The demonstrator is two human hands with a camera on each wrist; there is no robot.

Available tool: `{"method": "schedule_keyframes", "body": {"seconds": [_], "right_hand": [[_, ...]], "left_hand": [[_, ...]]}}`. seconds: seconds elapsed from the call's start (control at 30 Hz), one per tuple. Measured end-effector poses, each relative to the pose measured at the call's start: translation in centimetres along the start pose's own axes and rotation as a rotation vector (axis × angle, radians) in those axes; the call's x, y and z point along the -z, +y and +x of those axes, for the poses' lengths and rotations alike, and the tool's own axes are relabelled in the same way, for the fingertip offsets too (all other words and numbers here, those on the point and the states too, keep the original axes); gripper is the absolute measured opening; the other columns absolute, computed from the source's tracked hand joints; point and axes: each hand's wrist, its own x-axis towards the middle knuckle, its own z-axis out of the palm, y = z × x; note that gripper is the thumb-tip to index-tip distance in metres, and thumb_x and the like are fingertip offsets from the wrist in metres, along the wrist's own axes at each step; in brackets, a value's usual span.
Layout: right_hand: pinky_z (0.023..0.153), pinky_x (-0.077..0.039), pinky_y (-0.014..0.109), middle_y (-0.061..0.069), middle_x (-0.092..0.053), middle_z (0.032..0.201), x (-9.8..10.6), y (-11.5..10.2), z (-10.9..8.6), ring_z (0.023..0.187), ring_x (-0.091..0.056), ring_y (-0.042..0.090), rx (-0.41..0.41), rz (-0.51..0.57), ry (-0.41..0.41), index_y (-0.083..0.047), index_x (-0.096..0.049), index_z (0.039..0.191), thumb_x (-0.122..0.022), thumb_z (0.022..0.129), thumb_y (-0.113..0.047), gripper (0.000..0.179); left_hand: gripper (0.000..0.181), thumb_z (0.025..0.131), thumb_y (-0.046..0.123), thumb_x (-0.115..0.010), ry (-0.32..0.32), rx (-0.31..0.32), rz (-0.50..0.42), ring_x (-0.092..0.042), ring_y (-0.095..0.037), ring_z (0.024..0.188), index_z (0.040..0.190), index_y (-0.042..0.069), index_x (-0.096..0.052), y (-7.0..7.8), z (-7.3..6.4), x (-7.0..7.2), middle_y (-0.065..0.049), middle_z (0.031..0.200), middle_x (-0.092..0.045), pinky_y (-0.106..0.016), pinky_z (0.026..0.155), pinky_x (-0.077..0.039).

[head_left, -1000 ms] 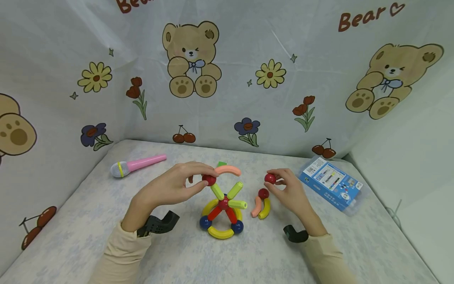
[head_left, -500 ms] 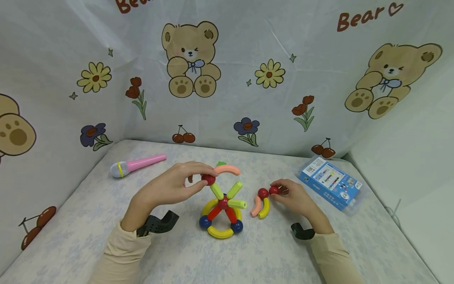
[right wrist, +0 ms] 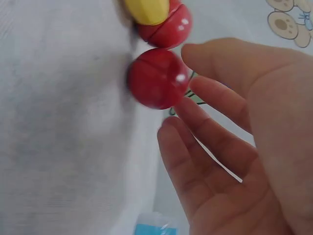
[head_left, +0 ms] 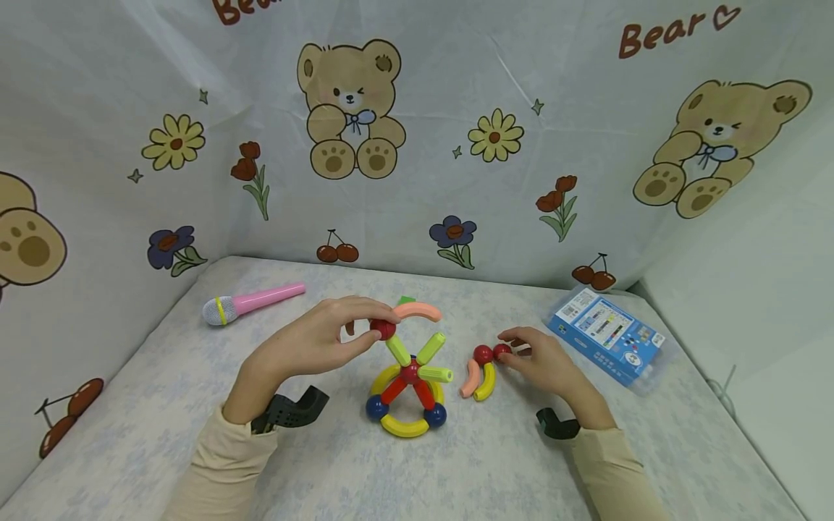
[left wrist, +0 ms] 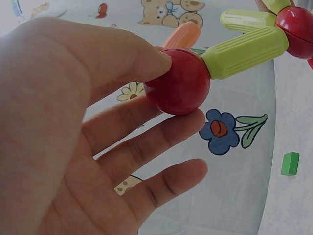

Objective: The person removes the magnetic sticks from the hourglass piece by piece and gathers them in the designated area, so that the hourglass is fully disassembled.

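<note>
My left hand (head_left: 329, 336) pinches a red ball (left wrist: 181, 85) between thumb and fingers. From that ball run a lime-green magnetic stick (left wrist: 247, 51) and a peach curved stick (head_left: 419, 311). The lime stick leads to the central red ball (head_left: 410, 373) of a standing build. Red sticks (head_left: 426, 395) slope from there to a base ring of yellow curved sticks (head_left: 405, 428) and blue balls (head_left: 376, 408). My right hand (head_left: 542, 362) has its fingers loosely spread beside a loose red ball (right wrist: 158, 78). That ball sits against another red ball (head_left: 483, 354) on the table.
A peach curved stick (head_left: 470, 379) and a yellow curved stick (head_left: 485, 383) lie below the right-hand red balls. At the back right lies a blue box (head_left: 609, 336); a pink toy microphone (head_left: 254, 302) lies at the back left. A green block (left wrist: 290, 163) sits behind the build.
My right hand has lowered its red ball to the table beside the other red ball, and its fingers have loosened from it. The left hand keeps its hold and place.
</note>
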Motion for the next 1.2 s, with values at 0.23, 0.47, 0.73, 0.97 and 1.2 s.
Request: {"method": "schedule_keyframes", "body": {"seconds": [0.23, 0.47, 0.73, 0.97, 1.2], "right_hand": [[0.093, -0.058, 0.052, 0.018, -0.069, 0.124, 0.9, -2.3, 0.0, 0.112, -0.066, 0.037, 0.04, -0.022, 0.064, -0.002, -0.068, 0.127, -0.075, 0.094, -0.013, 0.035], [0.089, -0.061, 0.047, 0.011, -0.071, 0.123, 1.2, -6.1, -0.1, 0.111, -0.068, 0.03, 0.166, 0.026, 0.149, -0.006, -0.068, 0.128, -0.077, 0.093, -0.01, 0.037], [0.083, -0.062, 0.032, 0.005, -0.069, 0.13, -0.2, -10.2, -0.7, 0.11, -0.07, 0.021, 0.331, 0.161, 0.176, -0.013, -0.059, 0.141, -0.073, 0.096, -0.007, 0.048], [0.086, -0.061, 0.031, 0.007, -0.065, 0.137, -1.4, -12.8, -1.2, 0.114, -0.069, 0.023, 0.442, 0.21, 0.176, -0.013, -0.054, 0.148, -0.07, 0.096, -0.001, 0.056], [0.083, -0.062, 0.031, 0.005, -0.069, 0.128, -2.2, -13.8, -1.5, 0.105, -0.069, 0.018, 0.454, 0.191, 0.266, -0.008, -0.065, 0.134, -0.073, 0.093, 0.0, 0.042]], "left_hand": [[0.032, 0.098, 0.009, -0.07, 0.0, 0.002, -0.007, -0.059, -0.011, 0.103, 0.129, 0.016, -0.07, 0.1, 0.0, 0.0, 0.006, 0.124, -0.07, -0.037, 0.081, -0.056], [0.032, 0.098, 0.009, -0.07, 0.0, -0.003, -0.002, -0.06, -0.011, 0.104, 0.129, 0.016, -0.07, 0.1, 0.0, 0.0, 0.005, 0.125, -0.069, -0.035, 0.081, -0.056], [0.032, 0.098, 0.009, -0.069, -0.008, -0.013, -0.009, -0.06, -0.011, 0.106, 0.129, 0.018, -0.07, 0.2, 0.1, 0.0, 0.005, 0.128, -0.069, -0.032, 0.083, -0.055], [0.033, 0.098, 0.007, -0.068, -0.009, -0.039, -0.026, -0.06, -0.01, 0.105, 0.128, 0.02, -0.071, 0.3, 0.0, 0.0, 0.007, 0.124, -0.07, -0.036, 0.084, -0.056], [0.034, 0.097, 0.007, -0.07, 0.004, -0.039, -0.021, -0.059, -0.012, 0.107, 0.129, 0.018, -0.071, 0.3, -0.1, 0.0, 0.006, 0.126, -0.071, -0.035, 0.083, -0.056]]}}
